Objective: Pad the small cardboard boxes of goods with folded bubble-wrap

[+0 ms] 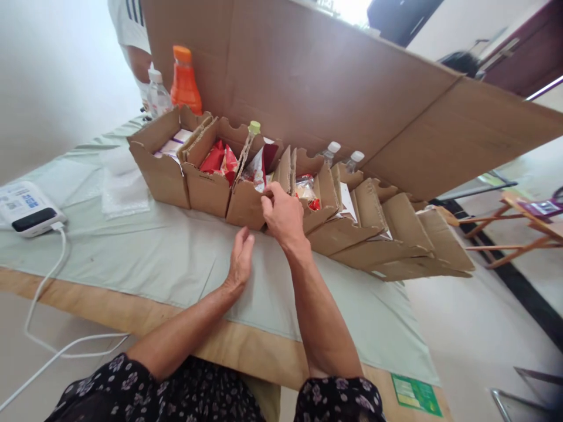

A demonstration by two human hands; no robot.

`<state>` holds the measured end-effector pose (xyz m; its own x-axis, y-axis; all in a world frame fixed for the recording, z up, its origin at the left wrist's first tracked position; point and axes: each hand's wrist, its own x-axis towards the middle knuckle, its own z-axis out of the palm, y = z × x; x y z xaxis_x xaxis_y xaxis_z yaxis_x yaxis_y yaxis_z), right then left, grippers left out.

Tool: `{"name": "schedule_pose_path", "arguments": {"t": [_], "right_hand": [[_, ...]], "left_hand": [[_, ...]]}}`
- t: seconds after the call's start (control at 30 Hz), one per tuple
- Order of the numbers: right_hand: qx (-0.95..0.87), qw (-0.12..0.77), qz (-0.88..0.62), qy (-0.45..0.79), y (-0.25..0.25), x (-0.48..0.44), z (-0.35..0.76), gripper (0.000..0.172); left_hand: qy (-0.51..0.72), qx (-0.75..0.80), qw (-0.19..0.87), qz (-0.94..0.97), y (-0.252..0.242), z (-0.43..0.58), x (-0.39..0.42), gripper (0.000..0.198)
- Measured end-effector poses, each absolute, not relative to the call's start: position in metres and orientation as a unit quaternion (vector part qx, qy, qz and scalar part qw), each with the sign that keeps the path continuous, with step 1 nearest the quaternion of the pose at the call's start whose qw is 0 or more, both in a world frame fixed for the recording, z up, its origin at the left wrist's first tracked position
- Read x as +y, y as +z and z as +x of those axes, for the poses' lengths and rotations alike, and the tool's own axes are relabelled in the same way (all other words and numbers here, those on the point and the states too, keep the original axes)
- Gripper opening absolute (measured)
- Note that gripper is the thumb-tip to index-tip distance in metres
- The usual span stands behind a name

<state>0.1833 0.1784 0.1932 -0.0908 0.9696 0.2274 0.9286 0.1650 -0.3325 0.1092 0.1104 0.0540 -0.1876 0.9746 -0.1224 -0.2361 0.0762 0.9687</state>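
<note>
A row of open cardboard boxes runs along the table. With curled fingers, my right hand (284, 214) grips the front rim of the third cardboard box (246, 205) from the left. Inside that box stands a white and dark red packet (259, 167). My left hand (241, 255) is low in front of the same box, fingers stretched out and holding nothing. Whether its fingertips touch the box, I cannot tell. Red packets (220, 161) lie in the box to the left. A clear-wrapped item (305, 187) shows in the box just right of my right hand.
Behind the boxes rises a tall cardboard panel (299, 76). An orange bottle (185, 82) and clear bottles (159, 94) stand at the back. A white device (30, 208) with a cable lies left, near bubble wrap (125, 187). Another person's sleeve (129, 23) shows at upper left.
</note>
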Motion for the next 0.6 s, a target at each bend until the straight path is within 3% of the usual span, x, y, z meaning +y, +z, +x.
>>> {"name": "schedule_pose_path", "arguments": {"t": [0.1, 0.23, 0.4, 0.47, 0.6], "right_hand": [[-0.74, 0.19, -0.645, 0.022, 0.189, 0.161, 0.183, 0.023], [-0.764, 0.264, -0.588, 0.041, 0.181, 0.084, 0.208, 0.017], [-0.78, 0.335, -0.521, 0.092, 0.182, -0.022, 0.282, 0.01], [-0.72, 0.387, -0.57, 0.089, 0.176, -0.054, 0.316, 0.021], [-0.593, 0.474, -0.621, 0.194, 0.138, -0.107, 0.352, 0.079]], "left_hand": [[0.604, 0.536, 0.495, 0.321, 0.056, 0.08, 0.085, 0.051], [0.609, 0.558, 0.465, 0.318, 0.053, 0.039, 0.052, 0.051], [0.584, 0.556, 0.433, 0.403, 0.057, 0.013, 0.031, 0.073], [0.557, 0.525, 0.453, 0.458, 0.06, 0.011, 0.02, 0.078], [0.481, 0.467, 0.497, 0.55, 0.055, 0.014, -0.011, 0.077]]}}
